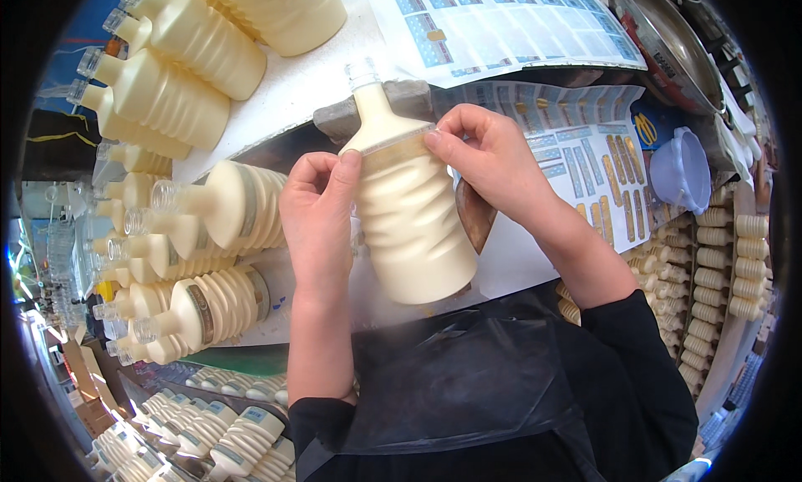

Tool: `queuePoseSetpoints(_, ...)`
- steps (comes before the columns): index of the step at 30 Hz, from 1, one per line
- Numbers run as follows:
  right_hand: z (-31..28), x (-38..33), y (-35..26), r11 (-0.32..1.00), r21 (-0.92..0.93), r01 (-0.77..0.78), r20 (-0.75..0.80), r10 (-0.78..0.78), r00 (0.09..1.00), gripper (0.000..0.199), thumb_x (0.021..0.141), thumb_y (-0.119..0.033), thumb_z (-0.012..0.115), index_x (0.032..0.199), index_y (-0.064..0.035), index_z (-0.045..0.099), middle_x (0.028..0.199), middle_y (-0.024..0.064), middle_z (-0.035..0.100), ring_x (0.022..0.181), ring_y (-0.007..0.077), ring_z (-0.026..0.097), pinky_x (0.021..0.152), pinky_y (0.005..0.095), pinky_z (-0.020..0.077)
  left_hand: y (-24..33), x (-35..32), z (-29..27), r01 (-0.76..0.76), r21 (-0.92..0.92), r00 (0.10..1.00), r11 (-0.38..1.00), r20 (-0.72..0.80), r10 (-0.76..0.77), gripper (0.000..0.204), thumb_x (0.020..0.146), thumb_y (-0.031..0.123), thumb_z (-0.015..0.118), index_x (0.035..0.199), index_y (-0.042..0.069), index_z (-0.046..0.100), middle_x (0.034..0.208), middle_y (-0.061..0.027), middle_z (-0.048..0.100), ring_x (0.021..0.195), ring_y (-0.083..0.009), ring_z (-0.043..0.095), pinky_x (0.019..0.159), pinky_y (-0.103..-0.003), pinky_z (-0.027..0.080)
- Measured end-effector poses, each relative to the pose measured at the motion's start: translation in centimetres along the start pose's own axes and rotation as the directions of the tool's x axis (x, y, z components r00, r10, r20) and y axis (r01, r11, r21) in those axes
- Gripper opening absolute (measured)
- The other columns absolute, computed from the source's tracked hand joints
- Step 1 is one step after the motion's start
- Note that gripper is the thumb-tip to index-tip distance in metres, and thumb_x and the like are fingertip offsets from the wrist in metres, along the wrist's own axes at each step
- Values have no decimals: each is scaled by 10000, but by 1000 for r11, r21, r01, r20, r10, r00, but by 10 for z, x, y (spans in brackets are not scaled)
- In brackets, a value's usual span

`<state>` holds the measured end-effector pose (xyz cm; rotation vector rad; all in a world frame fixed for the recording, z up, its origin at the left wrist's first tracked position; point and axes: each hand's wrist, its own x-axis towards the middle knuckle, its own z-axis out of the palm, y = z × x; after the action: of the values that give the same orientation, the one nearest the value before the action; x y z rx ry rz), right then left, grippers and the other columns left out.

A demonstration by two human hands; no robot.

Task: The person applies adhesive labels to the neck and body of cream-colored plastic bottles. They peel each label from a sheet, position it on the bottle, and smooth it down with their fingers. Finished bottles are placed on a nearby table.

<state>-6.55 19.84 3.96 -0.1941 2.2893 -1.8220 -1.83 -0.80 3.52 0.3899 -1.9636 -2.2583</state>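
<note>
Grip: both hands hold one cream ribbed bottle [408, 223] between them, each closed narrowly at the fingertips on a thin label band [397, 146] that wraps the bottle's shoulder.
Left hand [317, 210]: thumb tip pressed on the band's left end, fingers curled behind the bottle's left flank; forearm rises from the lower edge.
Right hand [489, 160]: thumb and forefinger pinch the band's right end at the shoulder; the wrist runs down to a black sleeve [635, 373].
Bottle position: in front of the chest, above the white surface [284, 89], lifted or propped; I cannot tell whether its base rests on anything.
Long axis: nearly upright in the head view, clear cap [362, 71] up and away from the person, base toward the body, leaning slightly left at the top.
Key relation: the band lies straight across the long axis, between the two grips; the hands are about equally near, left at its left end, right at its right.
Left of the hands: a heap of like bottles [209, 223] lying on their sides, some already banded.
Far left: more bottles [180, 64] lined up on the surface.
Right: sheets of label stickers [585, 148], a pale plastic cup [681, 169], a metal basin [668, 48].
Below: a dark plastic apron [468, 382] over the lap.
</note>
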Motion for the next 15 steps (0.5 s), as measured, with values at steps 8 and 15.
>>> queuePoseSetpoints(8, 2, -1, 0, 998, 57, -11, -10, 11, 1000, 169, 973, -164, 711, 927, -10, 662, 803, -37, 645, 704, -2, 548, 625, 184, 450, 3, -6, 20, -41, 87, 996, 995, -81, 48, 381, 1104, 285, 501, 1375, 17, 519, 1235, -101, 584, 1109, -137, 546, 978, -301, 458)
queuePoseSetpoints(15, 1, -1, -2, 1000, 28, 3, 12, -3, 1000, 131, 965, -135, 713, 952, -16, 659, 814, -29, 650, 712, 0, 562, 618, 192, 451, 3, -10, 35, 29, 160, 999, 987, 32, -34, 463, 1064, 287, 593, 1409, 32, 419, 1262, -143, 595, 1089, -166, 586, 953, -316, 493)
